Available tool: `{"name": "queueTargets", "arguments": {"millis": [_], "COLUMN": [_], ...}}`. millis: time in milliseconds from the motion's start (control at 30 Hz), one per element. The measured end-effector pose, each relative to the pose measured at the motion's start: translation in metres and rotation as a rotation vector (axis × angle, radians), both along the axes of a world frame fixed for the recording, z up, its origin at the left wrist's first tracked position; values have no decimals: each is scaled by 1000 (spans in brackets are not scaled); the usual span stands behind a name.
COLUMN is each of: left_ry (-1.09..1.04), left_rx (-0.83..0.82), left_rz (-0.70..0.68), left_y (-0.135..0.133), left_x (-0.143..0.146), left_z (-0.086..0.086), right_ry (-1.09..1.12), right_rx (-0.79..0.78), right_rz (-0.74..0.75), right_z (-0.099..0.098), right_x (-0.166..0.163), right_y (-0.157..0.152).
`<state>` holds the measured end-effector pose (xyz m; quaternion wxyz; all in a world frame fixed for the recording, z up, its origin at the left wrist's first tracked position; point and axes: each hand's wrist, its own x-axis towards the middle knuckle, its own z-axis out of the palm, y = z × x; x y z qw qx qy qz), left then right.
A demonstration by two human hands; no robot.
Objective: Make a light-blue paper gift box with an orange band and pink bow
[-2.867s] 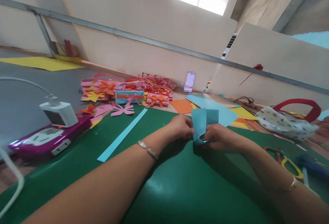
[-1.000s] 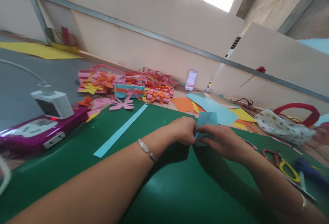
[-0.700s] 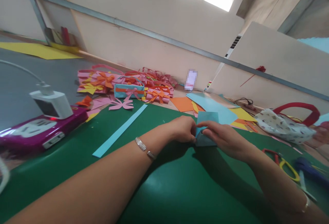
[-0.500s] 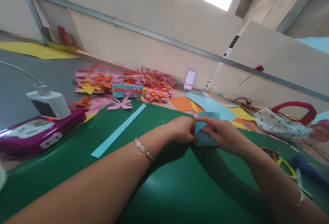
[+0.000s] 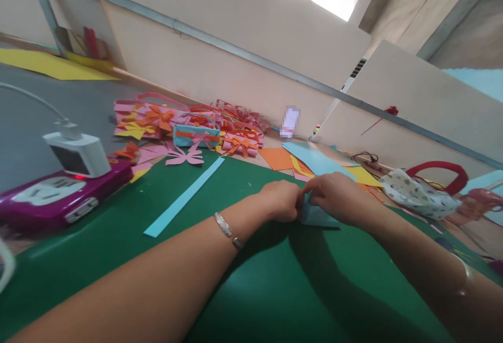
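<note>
The one camera is riding on my head, looking forward and down along my forearms (image 5: 165, 269) from close above. My left hand (image 5: 283, 200) and right hand (image 5: 341, 200) are showing around four o'clock from the view's centre, while the wall rail (image 5: 236, 50) behind is slanting from ten to three.

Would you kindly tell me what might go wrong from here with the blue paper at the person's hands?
The left hand and right hand crowd the same end of the folded blue paper, so a fold might end up crooked or crumpled.

The loose blue strip lies on the green surface near the left forearm, which could brush it out of place.
</note>
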<state>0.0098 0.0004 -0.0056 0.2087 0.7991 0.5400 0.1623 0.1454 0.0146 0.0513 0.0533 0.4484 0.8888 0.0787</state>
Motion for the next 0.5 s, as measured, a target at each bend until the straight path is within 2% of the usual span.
{"name": "queueTargets", "arguments": {"millis": [133, 233, 367, 500], "left_ry": [-91, -237, -540, -873], "left_rx": [-22, -51, -123, -209], "left_rz": [49, 101, 157, 151], "left_y": [2, 5, 9, 9], "left_x": [2, 4, 8, 12], "left_z": [-4, -7, -10, -9], "right_ry": [-164, -154, 78, 362], "right_rx": [123, 199, 384, 542], "right_rz": [-10, -11, 48, 119], "right_z": [0, 2, 2, -9], "right_x": [-9, -7, 8, 24], "right_y": [-3, -6, -7, -3]}}
